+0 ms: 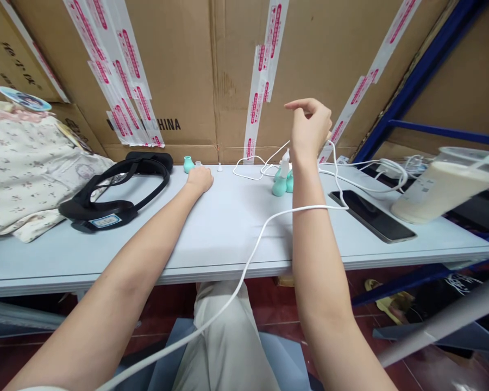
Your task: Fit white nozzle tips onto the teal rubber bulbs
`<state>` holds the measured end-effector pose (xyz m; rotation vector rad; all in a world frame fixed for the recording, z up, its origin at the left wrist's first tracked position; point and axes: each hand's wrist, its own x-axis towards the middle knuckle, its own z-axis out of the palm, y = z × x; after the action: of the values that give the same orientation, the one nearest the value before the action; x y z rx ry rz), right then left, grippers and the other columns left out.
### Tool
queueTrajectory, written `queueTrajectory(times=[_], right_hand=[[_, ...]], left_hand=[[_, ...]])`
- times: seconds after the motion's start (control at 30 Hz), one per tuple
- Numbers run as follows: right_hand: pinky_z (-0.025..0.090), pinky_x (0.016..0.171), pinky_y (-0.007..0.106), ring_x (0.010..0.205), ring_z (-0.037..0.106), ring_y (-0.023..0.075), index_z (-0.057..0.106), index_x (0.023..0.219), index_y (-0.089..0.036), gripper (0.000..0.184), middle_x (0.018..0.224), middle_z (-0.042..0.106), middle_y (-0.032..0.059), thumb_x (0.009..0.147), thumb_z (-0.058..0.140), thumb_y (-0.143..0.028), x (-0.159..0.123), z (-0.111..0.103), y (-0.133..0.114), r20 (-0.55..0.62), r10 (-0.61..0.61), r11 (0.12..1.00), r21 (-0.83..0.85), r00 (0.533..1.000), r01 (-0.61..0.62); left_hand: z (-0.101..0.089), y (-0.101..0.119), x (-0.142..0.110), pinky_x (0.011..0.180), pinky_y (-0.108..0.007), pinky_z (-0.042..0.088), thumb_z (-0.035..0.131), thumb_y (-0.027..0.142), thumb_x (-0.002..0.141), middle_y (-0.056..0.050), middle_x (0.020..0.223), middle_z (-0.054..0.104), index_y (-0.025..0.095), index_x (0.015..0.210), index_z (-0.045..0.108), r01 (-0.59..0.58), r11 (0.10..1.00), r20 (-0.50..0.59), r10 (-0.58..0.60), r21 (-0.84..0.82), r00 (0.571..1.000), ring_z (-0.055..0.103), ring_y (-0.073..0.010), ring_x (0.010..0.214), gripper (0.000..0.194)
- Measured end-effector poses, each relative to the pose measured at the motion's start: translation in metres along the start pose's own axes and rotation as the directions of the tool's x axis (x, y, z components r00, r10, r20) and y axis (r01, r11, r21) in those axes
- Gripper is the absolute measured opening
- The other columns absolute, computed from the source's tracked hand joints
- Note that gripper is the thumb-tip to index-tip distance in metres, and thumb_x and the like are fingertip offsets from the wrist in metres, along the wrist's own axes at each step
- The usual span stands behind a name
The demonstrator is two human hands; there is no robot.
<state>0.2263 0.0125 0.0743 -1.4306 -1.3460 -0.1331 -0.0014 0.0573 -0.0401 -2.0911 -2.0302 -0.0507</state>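
Observation:
My left hand (201, 179) rests on the back of the table with its fingers curled under, so what they hold, if anything, is hidden. Just behind it are a small teal rubber bulb (188, 164) and a clear plastic piece (198, 163); a small white tip (219, 168) stands to its right. Raised above the table, my right hand (311, 127) is bent at the wrist. Its index finger stretches left, and nothing shows between its fingers. Beneath it, partly behind the forearm, stand teal bulbs (279, 186), one with a translucent nozzle (285, 163).
A white cable (261, 233) crosses over my right forearm and loops behind the wrist. At left are a black headset (118, 209) and floral cloth (32, 168). A phone (375, 216) and a tilted drink cup (444, 187) lie right. Taped cardboard (187, 70) walls the back.

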Motion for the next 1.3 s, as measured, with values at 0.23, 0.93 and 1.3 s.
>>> queueTrajectory(times=[0.23,0.93,1.3], right_hand=[[0.032,0.095,0.048,0.096,0.055,0.0195,0.064,0.100,-0.021,0.033,0.102,0.064,0.0046,0.089,0.033,-0.021,0.002,-0.005,0.003,0.005,0.009,0.996,0.094,1.000,-0.009],[0.049,0.082,0.036,0.102,0.063,0.0275,0.067,0.105,-0.013,0.030,0.105,0.065,0.0173,0.075,0.067,-0.018,-0.014,-0.019,0.003,0.500,0.111,0.786,-0.573,0.859,0.232],[0.046,0.087,0.045,0.095,0.063,0.0272,0.069,0.076,-0.008,0.009,0.082,0.066,0.0124,0.071,0.071,-0.015,-0.019,0.009,0.010,0.464,-0.036,0.954,-0.249,0.885,0.169]], left_hand=[[0.005,-0.002,0.003,0.086,-0.041,0.042,0.028,0.021,0.087,-0.026,0.109,0.062,0.001,0.115,0.058,-0.032,0.999,-0.030,0.032,-0.008,0.999,0.058,-0.0323,0.105,0.046],[-0.016,-0.011,-0.010,0.084,-0.038,0.043,0.033,0.036,0.092,-0.017,0.098,0.067,0.016,0.105,0.062,0.086,0.916,-0.346,-0.234,-0.392,0.908,0.062,-0.0285,0.094,0.037],[-0.020,-0.025,-0.006,0.082,-0.031,0.042,0.039,0.042,0.092,0.000,0.072,0.062,0.021,0.108,0.044,-0.064,0.491,-0.422,-0.666,-0.869,0.615,0.062,-0.0184,0.077,0.027]])
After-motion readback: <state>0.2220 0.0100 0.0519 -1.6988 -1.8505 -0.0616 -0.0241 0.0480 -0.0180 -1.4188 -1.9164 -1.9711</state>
